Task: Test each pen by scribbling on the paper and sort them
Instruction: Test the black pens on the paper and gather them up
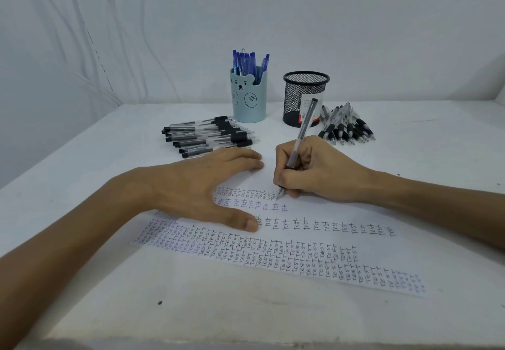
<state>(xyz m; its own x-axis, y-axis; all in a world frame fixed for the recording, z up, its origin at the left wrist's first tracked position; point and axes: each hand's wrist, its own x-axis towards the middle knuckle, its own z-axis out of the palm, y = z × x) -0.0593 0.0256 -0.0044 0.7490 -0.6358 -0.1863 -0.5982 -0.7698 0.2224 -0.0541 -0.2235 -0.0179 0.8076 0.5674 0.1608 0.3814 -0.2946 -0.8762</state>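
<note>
Head view: a pen [300,142] is gripped in the curled fingers of the right hand [319,174], its tip set on the paper [328,213]. The paper is pressed flat by the straight-fingered left hand [196,185]. Loose pens [210,137] are piled beside the bear cup [248,100] and the mesh cup [296,95]
</note>
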